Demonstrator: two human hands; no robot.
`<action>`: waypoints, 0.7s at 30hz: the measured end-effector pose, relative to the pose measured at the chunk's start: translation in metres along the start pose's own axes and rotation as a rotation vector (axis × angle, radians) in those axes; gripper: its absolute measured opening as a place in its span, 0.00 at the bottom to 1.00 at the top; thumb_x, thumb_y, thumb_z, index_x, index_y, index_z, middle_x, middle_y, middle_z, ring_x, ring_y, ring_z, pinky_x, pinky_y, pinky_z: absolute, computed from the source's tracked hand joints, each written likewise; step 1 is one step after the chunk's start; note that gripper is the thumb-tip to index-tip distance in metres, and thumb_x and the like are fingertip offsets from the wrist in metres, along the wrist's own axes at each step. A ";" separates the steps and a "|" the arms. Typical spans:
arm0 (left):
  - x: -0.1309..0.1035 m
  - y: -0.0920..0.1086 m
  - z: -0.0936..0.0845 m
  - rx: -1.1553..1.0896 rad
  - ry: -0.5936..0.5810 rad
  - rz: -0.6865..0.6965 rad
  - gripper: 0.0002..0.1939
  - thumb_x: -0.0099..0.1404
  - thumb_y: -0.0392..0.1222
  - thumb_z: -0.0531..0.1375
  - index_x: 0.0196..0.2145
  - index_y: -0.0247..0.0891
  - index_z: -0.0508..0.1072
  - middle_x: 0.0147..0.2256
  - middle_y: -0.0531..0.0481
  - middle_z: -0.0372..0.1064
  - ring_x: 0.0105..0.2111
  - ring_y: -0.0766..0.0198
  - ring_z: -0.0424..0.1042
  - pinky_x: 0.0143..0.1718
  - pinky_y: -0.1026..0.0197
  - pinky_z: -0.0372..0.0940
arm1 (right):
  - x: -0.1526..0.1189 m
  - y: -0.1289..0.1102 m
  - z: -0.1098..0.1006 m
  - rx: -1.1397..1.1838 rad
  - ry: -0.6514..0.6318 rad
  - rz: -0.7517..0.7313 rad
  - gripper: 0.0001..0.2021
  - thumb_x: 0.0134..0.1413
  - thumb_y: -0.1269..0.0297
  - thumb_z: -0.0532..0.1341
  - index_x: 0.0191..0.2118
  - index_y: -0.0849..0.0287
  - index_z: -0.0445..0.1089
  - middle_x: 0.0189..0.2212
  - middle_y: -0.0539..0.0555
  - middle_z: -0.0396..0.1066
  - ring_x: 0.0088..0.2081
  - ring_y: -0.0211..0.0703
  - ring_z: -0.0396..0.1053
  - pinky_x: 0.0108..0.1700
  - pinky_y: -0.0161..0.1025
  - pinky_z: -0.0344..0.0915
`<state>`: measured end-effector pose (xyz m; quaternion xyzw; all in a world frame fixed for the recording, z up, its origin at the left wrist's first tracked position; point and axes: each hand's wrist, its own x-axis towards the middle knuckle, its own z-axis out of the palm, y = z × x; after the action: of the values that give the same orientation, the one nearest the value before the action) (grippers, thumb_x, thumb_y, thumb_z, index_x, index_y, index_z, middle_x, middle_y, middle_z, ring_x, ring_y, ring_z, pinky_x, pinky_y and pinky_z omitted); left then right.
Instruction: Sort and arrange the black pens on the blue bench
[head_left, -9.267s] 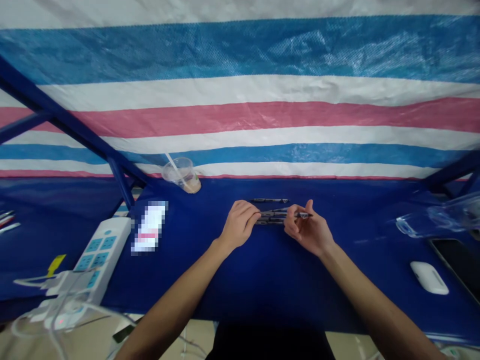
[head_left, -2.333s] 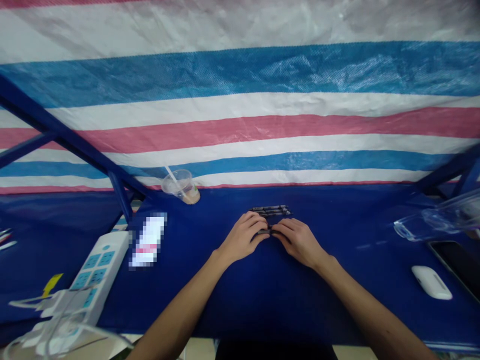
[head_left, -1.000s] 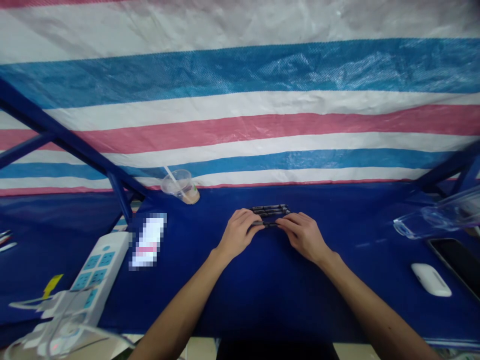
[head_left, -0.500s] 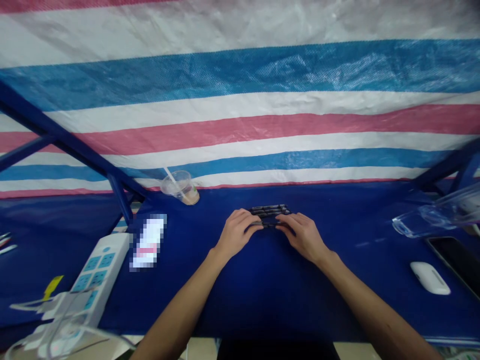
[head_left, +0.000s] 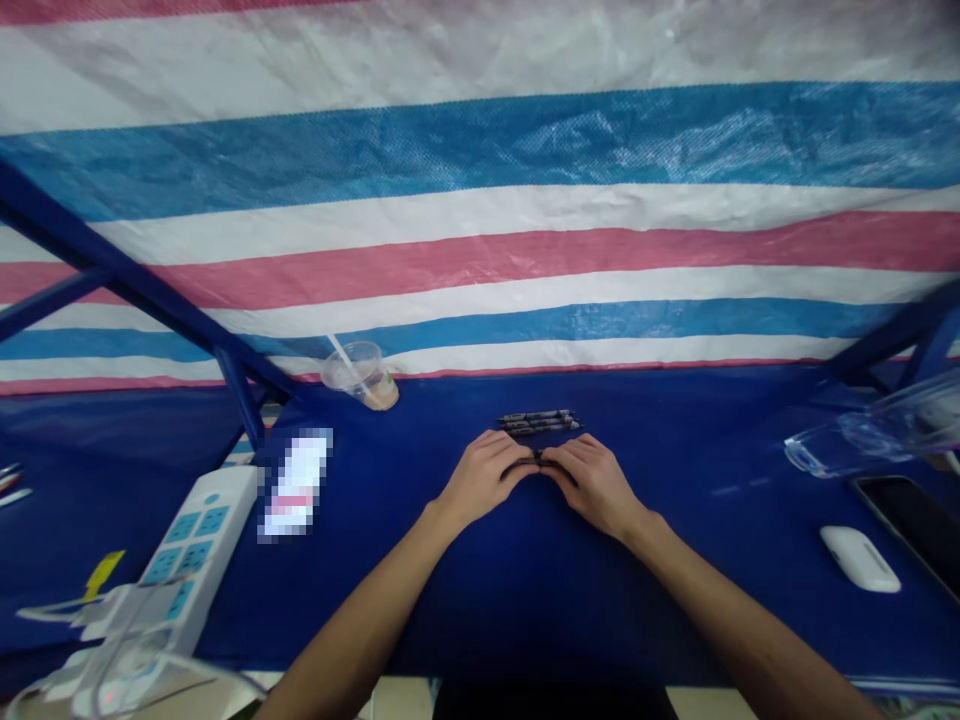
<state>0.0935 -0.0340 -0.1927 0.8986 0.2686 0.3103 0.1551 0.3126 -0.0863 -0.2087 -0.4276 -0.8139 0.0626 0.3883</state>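
Note:
My left hand (head_left: 482, 474) and my right hand (head_left: 598, 482) meet over the middle of the blue table, fingers pinched on a slim dark pen (head_left: 538, 458). Only its middle shows between the fingertips; the rest is hidden by my fingers. Just beyond my hands lie several similar dark patterned pens (head_left: 538, 421), side by side and running left to right. Neither hand touches them.
To the left stand a plastic cup with a straw (head_left: 362, 376), a blurred-out bright phone-like object (head_left: 298, 484) and a white power strip (head_left: 202, 555) with cables. At right are a clear container (head_left: 840, 440), a dark phone (head_left: 911, 525) and a white earbud case (head_left: 860, 558).
Both hands have drawn closer together along the pen and slightly toward me. A gap now shows between that pen and the row behind it.

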 end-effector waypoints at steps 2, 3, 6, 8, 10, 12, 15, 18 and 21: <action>-0.001 0.000 0.002 -0.013 0.008 0.013 0.06 0.74 0.43 0.61 0.42 0.40 0.76 0.38 0.49 0.78 0.39 0.60 0.75 0.45 0.54 0.67 | 0.000 0.000 0.000 0.004 -0.017 0.006 0.05 0.71 0.66 0.59 0.46 0.58 0.72 0.34 0.54 0.79 0.32 0.43 0.74 0.41 0.43 0.64; -0.001 0.000 0.003 -0.016 0.012 0.018 0.05 0.74 0.43 0.61 0.43 0.41 0.76 0.39 0.49 0.78 0.40 0.60 0.75 0.46 0.53 0.67 | 0.000 0.000 0.000 0.008 -0.022 0.010 0.06 0.71 0.66 0.58 0.46 0.58 0.72 0.34 0.54 0.79 0.32 0.43 0.74 0.41 0.43 0.64; 0.000 0.002 0.002 -0.010 0.016 0.006 0.07 0.73 0.44 0.62 0.47 0.42 0.75 0.42 0.48 0.78 0.44 0.58 0.74 0.50 0.51 0.67 | 0.000 0.002 0.000 0.021 -0.008 0.022 0.04 0.71 0.66 0.59 0.45 0.57 0.72 0.35 0.54 0.79 0.33 0.44 0.73 0.41 0.43 0.64; 0.002 0.004 -0.002 0.007 0.012 -0.028 0.15 0.71 0.49 0.64 0.51 0.41 0.73 0.46 0.46 0.77 0.47 0.56 0.73 0.51 0.50 0.66 | 0.000 0.003 0.001 0.021 0.013 0.029 0.03 0.70 0.68 0.59 0.44 0.56 0.71 0.37 0.53 0.79 0.34 0.44 0.73 0.41 0.43 0.64; 0.004 0.006 -0.006 0.024 -0.010 -0.065 0.18 0.71 0.52 0.63 0.53 0.40 0.72 0.47 0.45 0.77 0.47 0.55 0.72 0.50 0.50 0.65 | 0.000 0.004 0.001 0.014 0.027 0.043 0.02 0.69 0.69 0.60 0.43 0.56 0.70 0.37 0.53 0.78 0.34 0.45 0.72 0.40 0.43 0.64; 0.005 0.007 -0.009 0.036 -0.038 -0.091 0.13 0.75 0.50 0.58 0.48 0.39 0.75 0.44 0.46 0.77 0.44 0.56 0.72 0.46 0.51 0.64 | 0.000 0.005 0.001 0.004 0.028 0.054 0.02 0.69 0.69 0.60 0.42 0.56 0.70 0.36 0.52 0.78 0.34 0.44 0.72 0.40 0.42 0.63; 0.005 0.005 -0.008 0.055 -0.046 -0.106 0.14 0.78 0.45 0.54 0.38 0.38 0.76 0.37 0.49 0.78 0.38 0.59 0.72 0.42 0.53 0.61 | 0.000 0.007 0.000 -0.006 0.018 0.060 0.03 0.69 0.68 0.60 0.41 0.56 0.70 0.35 0.53 0.78 0.33 0.44 0.72 0.40 0.42 0.63; 0.004 0.002 -0.005 0.047 -0.015 -0.083 0.12 0.77 0.46 0.57 0.39 0.38 0.76 0.37 0.49 0.78 0.38 0.60 0.73 0.44 0.53 0.62 | -0.001 0.008 -0.001 -0.008 0.001 0.056 0.03 0.70 0.66 0.60 0.43 0.57 0.71 0.36 0.54 0.79 0.33 0.44 0.73 0.41 0.43 0.64; 0.002 0.000 -0.003 0.028 0.030 -0.037 0.08 0.75 0.45 0.59 0.41 0.40 0.76 0.39 0.49 0.78 0.40 0.60 0.74 0.45 0.53 0.63 | -0.001 0.009 -0.001 -0.004 -0.022 0.054 0.06 0.71 0.65 0.58 0.44 0.57 0.73 0.36 0.54 0.80 0.34 0.45 0.74 0.42 0.44 0.64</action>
<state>0.0931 -0.0327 -0.1894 0.8909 0.2916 0.3168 0.1442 0.3202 -0.0818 -0.2126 -0.4494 -0.8066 0.0760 0.3765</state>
